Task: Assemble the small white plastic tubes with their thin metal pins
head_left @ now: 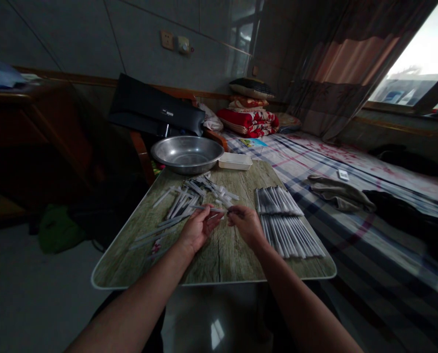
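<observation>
- Left hand: palm up, fingers pinching a slim white tube above the worktop
- Right hand: fingers drawn together near the tube's right end; cannot tell what they grip
- Loose tubes: scattered beyond the left hand
- Aligned tubes: two rows, right
- Metal basin: far end, beside a white tray
</observation>
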Available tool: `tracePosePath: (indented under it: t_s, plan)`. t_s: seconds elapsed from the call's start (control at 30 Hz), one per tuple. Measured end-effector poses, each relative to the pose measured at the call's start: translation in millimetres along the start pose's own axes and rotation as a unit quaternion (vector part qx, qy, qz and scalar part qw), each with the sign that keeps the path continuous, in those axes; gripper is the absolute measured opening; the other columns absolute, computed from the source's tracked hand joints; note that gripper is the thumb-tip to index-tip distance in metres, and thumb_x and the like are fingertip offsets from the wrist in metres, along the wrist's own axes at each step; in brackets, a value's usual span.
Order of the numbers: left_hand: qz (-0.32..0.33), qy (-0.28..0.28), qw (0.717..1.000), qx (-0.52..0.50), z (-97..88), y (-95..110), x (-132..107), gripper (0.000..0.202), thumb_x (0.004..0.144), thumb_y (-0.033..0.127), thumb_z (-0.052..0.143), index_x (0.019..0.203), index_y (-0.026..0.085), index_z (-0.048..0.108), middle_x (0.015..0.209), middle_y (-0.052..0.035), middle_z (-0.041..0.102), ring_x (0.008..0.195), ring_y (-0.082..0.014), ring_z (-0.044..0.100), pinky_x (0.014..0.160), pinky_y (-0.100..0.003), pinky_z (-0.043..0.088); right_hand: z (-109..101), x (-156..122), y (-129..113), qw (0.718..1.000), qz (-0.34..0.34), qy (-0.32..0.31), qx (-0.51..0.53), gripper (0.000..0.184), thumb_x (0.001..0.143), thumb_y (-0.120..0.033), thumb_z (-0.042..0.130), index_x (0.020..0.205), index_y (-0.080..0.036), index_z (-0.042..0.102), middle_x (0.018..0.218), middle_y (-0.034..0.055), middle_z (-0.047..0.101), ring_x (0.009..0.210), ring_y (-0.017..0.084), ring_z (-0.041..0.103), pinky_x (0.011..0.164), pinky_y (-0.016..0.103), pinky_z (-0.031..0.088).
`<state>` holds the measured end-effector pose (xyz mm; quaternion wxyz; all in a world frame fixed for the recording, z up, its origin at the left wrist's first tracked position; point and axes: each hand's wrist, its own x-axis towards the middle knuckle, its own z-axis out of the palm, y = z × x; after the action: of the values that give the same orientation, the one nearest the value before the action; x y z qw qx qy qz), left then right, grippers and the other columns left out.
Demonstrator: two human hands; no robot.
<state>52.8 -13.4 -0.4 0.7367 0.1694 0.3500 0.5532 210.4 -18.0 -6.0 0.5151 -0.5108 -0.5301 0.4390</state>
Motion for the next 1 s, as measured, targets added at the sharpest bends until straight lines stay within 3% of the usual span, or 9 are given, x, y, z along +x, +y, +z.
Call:
tracePosePath:
  t_s: [0.23, 0.53, 0.63, 0.8, 0.9, 1.0]
  plan:
    - [-0.001, -0.004, 1.0, 0.005, 0.1, -0.4, -0.2, 0.005, 0.088, 0.012, 0.051, 0.09, 0.014, 0.056, 0.076, -0.009, 0.073, 0.07, -0.0197, 0.073, 0.058, -0.023, 0.058, 5.4, -0.5, -4.1, 0.998, 0.007, 0.012, 0.061, 0.018, 0.064, -0.026, 0.065, 0.08, -0.016, 0.065, 0.06, -0.0009, 0.064, 0.053, 0.012, 0.06, 0.056, 0.026, 0.052]
    - [0.011, -0.026, 0.999, 0.017, -2.8, -0.1, -0.5, 0.004, 0.086, 0.014, 0.057, 0.09, 0.014, 0.057, 0.079, -0.0084, 0.073, 0.071, -0.0193, 0.073, 0.059, -0.023, 0.058, 6.1, -1.1, -2.2, 0.998, 0.021, -0.006, 0.067, 0.019, 0.065, -0.029, 0.067, 0.078, -0.015, 0.065, 0.061, 0.0003, 0.065, 0.054, 0.012, 0.06, 0.052, 0.023, 0.051]
    - [0.026, -0.043, 0.998, 0.032, -3.1, 0.8, -1.7, 0.004, 0.085, 0.015, 0.058, 0.089, 0.014, 0.057, 0.082, -0.0089, 0.074, 0.074, -0.0198, 0.073, 0.059, -0.023, 0.058, 5.1, -2.2, -1.4, 0.999, 0.014, -0.018, 0.032, 0.022, 0.071, -0.036, 0.064, 0.076, -0.015, 0.063, 0.063, 0.0013, 0.065, 0.052, 0.011, 0.058, 0.047, 0.02, 0.047]
    - [0.024, -0.065, 0.997, 0.044, -3.5, 2.4, -4.7, 0.005, 0.085, 0.015, 0.059, 0.09, 0.015, 0.056, 0.085, -0.009, 0.074, 0.076, -0.0199, 0.073, 0.061, -0.023, 0.058, 2.6, -2.5, -2.5, 0.998, 0.043, -0.049, -0.023, 0.045, 0.082, -0.055, 0.048, 0.061, -0.016, 0.053, 0.045, -0.0023, 0.05, 0.035, 0.006, 0.042, 0.034, 0.017, 0.032]
    - [0.024, -0.059, 0.997, 0.043, -3.1, 4.6, -6.0, 0.005, 0.085, 0.015, 0.059, 0.09, 0.015, 0.057, 0.085, -0.0092, 0.074, 0.077, -0.02, 0.073, 0.061, -0.023, 0.058, 1.8, -2.5, -5.4, 0.997, 0.039, -0.069, 0.02, 0.039, 0.079, -0.056, 0.052, 0.074, -0.017, 0.054, 0.053, -0.0025, 0.054, 0.039, 0.008, 0.047, 0.034, 0.017, 0.034]
    - [0.032, -0.049, 0.998, 0.039, -2.7, 6.1, -6.4, 0.004, 0.086, 0.013, 0.056, 0.09, 0.015, 0.056, 0.084, -0.009, 0.074, 0.077, -0.019, 0.073, 0.062, -0.023, 0.058, 2.4, -2.1, -5.9, 0.997, 0.004, -0.067, 0.045, 0.032, 0.069, -0.043, 0.066, 0.085, -0.02, 0.051, 0.064, -0.0039, 0.057, 0.049, 0.009, 0.052, 0.037, 0.017, 0.04]
